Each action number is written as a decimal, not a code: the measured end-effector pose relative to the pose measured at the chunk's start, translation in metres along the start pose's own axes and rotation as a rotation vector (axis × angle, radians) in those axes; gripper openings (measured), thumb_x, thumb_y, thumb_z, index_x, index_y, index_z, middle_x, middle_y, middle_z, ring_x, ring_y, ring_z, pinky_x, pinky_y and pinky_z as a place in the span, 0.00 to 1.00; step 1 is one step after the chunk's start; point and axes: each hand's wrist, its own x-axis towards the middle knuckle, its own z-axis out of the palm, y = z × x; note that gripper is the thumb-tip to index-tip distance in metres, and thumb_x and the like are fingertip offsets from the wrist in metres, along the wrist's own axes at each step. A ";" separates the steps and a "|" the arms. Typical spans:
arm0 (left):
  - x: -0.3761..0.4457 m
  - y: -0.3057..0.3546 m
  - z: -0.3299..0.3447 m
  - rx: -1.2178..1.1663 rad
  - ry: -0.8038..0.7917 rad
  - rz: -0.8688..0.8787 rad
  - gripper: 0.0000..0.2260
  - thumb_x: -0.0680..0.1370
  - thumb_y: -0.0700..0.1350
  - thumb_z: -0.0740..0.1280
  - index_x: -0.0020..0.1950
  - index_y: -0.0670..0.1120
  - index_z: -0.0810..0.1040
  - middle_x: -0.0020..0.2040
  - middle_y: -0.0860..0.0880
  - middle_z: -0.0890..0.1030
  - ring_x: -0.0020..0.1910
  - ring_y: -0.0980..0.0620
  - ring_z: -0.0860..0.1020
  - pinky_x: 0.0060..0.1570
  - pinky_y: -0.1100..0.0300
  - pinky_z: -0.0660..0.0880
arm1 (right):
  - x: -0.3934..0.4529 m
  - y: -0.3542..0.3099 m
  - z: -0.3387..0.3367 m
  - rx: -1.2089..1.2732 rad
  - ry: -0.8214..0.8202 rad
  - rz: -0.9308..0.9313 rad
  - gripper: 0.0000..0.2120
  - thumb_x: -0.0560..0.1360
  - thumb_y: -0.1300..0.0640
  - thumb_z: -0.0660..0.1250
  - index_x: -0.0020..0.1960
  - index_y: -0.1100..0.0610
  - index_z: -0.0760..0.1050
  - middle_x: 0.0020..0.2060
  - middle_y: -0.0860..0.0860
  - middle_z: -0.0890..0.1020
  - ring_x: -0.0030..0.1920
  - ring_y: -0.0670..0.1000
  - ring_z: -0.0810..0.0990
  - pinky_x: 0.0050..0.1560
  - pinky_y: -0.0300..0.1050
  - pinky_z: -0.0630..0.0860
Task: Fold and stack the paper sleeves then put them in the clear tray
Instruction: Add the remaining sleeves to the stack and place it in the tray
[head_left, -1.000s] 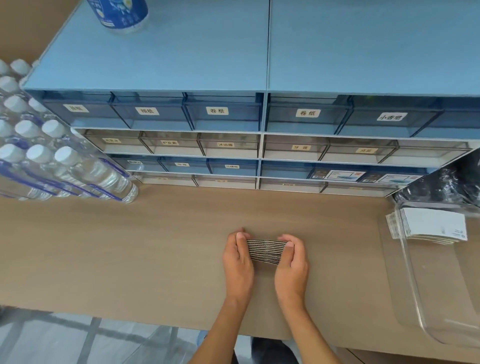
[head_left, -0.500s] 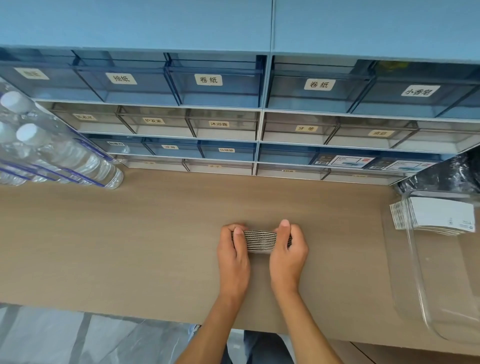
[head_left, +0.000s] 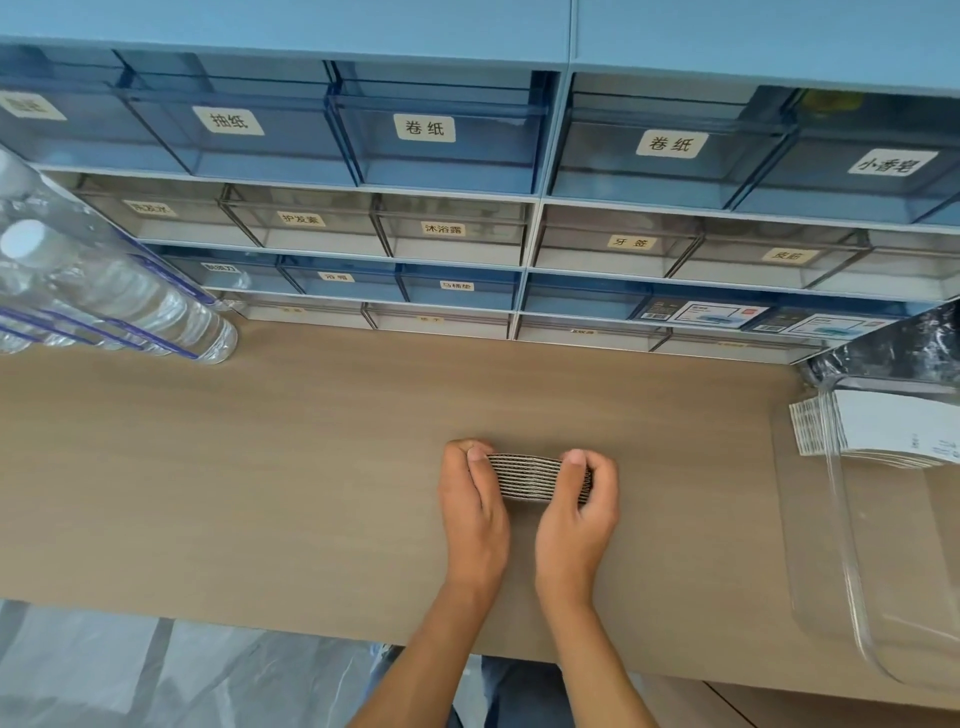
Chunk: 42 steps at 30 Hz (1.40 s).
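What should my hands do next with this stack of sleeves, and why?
Probably carry the stack of sleeves right into the clear tray. Left hand and right hand already pinch it squared on the table, and other sleeves lie there.

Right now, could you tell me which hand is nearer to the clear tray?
Right. The right hand grips the sleeve stack's tray-side end; the left hand holds the far end. The clear tray sits off to the right.

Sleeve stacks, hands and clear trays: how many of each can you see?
Paper sleeve stacks: 2 (held stack, stack in tray)
Hands: 2 (left hand, right hand)
Clear tray: 1
Total: 5
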 end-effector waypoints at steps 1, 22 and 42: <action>0.000 0.002 0.001 0.000 0.006 0.014 0.12 0.82 0.44 0.52 0.47 0.44 0.73 0.42 0.48 0.78 0.41 0.56 0.75 0.42 0.70 0.69 | 0.003 -0.001 0.001 -0.006 0.008 -0.011 0.11 0.80 0.54 0.59 0.45 0.59 0.74 0.38 0.49 0.78 0.39 0.44 0.75 0.43 0.35 0.71; 0.010 0.000 0.006 -0.042 -0.104 0.063 0.13 0.83 0.42 0.52 0.51 0.41 0.75 0.47 0.47 0.80 0.48 0.52 0.78 0.50 0.62 0.72 | 0.029 0.006 0.003 -0.103 -0.037 -0.081 0.17 0.81 0.51 0.54 0.45 0.58 0.77 0.41 0.49 0.82 0.43 0.48 0.80 0.47 0.41 0.75; 0.013 0.002 -0.006 0.055 -0.295 0.022 0.19 0.72 0.57 0.66 0.58 0.49 0.71 0.53 0.50 0.75 0.54 0.55 0.75 0.54 0.63 0.71 | 0.034 0.001 0.001 -0.136 -0.089 -0.028 0.17 0.79 0.51 0.53 0.43 0.61 0.74 0.37 0.48 0.81 0.40 0.50 0.78 0.44 0.46 0.73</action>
